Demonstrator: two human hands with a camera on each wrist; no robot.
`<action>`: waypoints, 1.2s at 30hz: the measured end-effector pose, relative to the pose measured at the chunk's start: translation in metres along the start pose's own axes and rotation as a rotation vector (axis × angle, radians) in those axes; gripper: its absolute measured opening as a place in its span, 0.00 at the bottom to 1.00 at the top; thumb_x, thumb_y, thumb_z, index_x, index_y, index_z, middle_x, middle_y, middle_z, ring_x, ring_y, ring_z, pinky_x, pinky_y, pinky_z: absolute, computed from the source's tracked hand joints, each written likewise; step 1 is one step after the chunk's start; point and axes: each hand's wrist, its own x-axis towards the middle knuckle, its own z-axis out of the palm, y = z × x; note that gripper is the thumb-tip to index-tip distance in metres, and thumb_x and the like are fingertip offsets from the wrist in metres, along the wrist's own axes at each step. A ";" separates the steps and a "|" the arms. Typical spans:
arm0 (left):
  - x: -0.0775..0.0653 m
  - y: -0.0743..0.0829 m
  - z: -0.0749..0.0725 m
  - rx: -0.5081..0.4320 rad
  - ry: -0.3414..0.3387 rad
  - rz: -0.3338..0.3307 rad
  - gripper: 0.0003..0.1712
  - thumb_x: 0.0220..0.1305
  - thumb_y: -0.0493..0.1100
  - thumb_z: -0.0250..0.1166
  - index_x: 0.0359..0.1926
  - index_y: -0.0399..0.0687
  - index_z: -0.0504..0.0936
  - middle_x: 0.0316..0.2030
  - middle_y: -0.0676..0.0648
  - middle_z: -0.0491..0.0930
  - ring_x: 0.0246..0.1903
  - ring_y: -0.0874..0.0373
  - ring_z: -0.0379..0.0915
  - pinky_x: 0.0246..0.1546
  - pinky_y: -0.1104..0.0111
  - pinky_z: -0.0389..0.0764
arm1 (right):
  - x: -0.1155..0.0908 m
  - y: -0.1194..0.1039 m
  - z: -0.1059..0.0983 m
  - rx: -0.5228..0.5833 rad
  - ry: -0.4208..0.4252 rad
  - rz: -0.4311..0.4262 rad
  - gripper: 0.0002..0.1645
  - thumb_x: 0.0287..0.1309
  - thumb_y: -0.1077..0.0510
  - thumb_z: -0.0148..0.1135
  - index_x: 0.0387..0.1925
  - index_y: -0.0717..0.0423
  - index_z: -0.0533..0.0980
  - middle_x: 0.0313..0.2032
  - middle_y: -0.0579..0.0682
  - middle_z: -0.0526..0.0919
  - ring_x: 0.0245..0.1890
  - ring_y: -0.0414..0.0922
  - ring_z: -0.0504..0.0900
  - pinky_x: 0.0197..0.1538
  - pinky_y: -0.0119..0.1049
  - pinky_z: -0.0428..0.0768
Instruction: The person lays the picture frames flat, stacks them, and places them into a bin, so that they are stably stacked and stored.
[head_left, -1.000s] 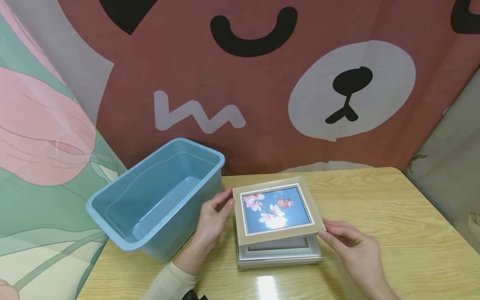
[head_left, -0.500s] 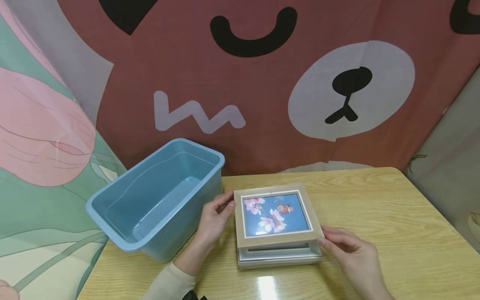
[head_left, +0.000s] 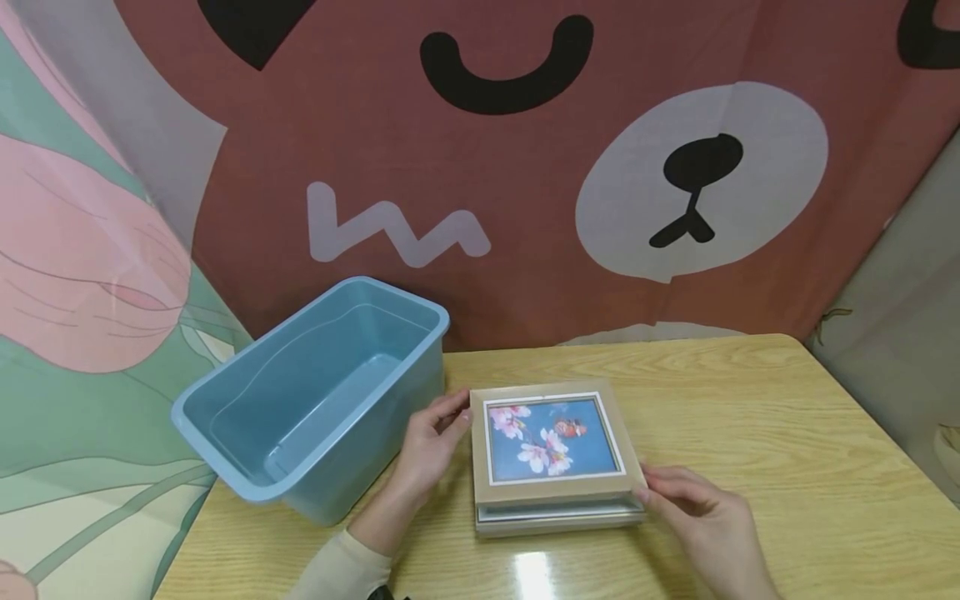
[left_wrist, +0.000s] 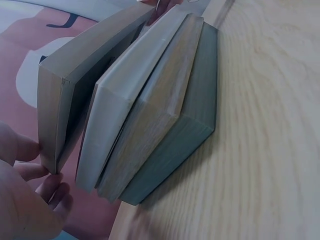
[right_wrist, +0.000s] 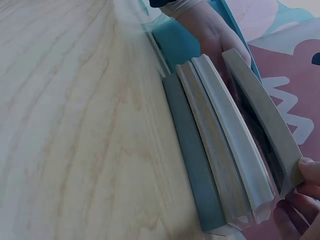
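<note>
A picture frame with a beige border and a picture of pink blossoms on blue is held by both hands just above a stack of three other frames. My left hand pinches its left edge, and my right hand pinches its right side near the front corner. In the left wrist view the stack shows a silvery-white frame uppermost, a brownish frame in the middle and a grey-green frame on the table. A narrow gap separates the held frame from the white one.
A blue plastic bin stands left of the stack, close to my left forearm. The wooden table extends to the right of the frames. Behind it hangs a printed cloth with a bear's face.
Both hands have lowered the blossom picture frame toward the stack. The gap at the front has narrowed, covering most of the white frame's top.
</note>
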 end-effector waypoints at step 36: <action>-0.007 -0.016 0.003 0.092 0.006 0.041 0.24 0.76 0.33 0.62 0.69 0.26 0.77 0.69 0.31 0.75 0.70 0.32 0.73 0.76 0.42 0.72 | 0.000 0.007 -0.006 -0.176 -0.152 0.196 0.09 0.66 0.54 0.77 0.45 0.49 0.91 0.57 0.49 0.90 0.51 0.21 0.81 0.51 0.17 0.82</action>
